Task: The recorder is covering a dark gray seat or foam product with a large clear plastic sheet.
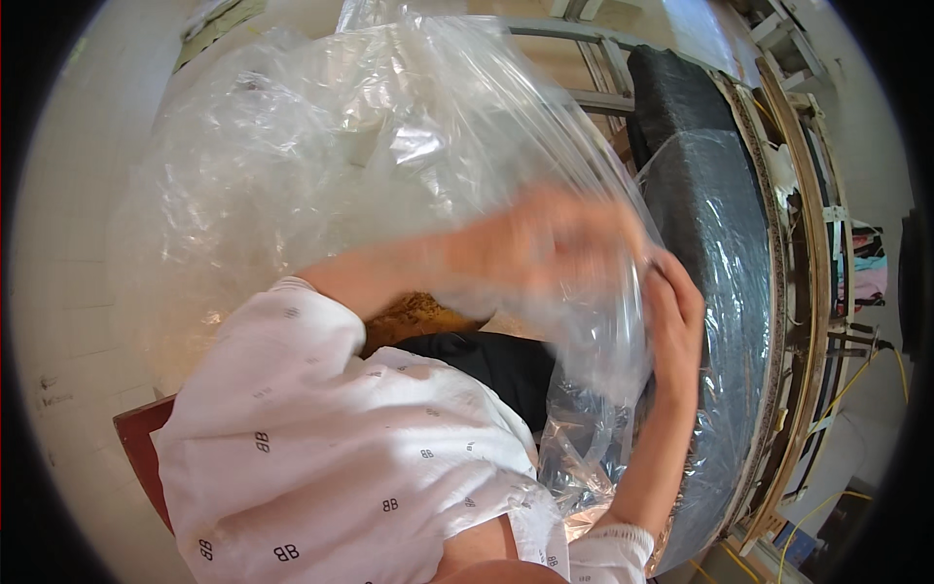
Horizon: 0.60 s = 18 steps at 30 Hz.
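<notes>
A large clear plastic sheet [292,165] spreads in crumpled folds from the far left across my lap. My left hand [559,238] reaches right over the sheet, and motion smears its fingers. Beside it, my right hand [673,302] is closed with bent fingers at the gathered edge of the plastic, where the folds run taut. More loose plastic hangs below, between my right forearm and my dark trousers [486,365]. Whether the left fingers grip the film does not show.
Along my right runs a long black padded piece [696,175], partly under clear film, next to a wooden-edged bench frame [793,263]. Metal rails [584,97] stand beyond the sheet. Yellow cords [856,380] hang at the far right. A reddish-brown board edge [141,438] shows at lower left.
</notes>
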Available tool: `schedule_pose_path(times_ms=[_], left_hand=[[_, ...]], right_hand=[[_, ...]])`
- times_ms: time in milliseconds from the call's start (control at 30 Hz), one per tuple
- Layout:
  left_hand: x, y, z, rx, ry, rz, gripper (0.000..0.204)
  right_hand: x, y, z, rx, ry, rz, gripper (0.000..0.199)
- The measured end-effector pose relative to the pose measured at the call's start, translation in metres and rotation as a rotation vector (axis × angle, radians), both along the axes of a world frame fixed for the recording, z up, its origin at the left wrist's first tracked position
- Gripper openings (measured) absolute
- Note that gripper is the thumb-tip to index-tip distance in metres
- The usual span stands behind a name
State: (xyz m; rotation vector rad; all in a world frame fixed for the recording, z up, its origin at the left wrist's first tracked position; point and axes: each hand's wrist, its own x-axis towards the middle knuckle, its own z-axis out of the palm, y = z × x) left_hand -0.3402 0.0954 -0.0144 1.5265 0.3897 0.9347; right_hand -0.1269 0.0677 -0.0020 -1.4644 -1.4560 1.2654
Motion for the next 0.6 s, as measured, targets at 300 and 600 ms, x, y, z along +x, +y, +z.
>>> schedule_pose_path(times_ms=[300,600], left_hand=[[0.051,0.015,-0.015,0.184,0.523,-0.175,0.022],[0.054,0.082,-0.163,0.685,1.108,-0.042,0.048]], right_hand=[[0.098,-0.068,0.057,-0.321,0.176,0.214,0.012],[0.04,-0.112,-0.07,-0.107,-0.239,0.594,0.036]])
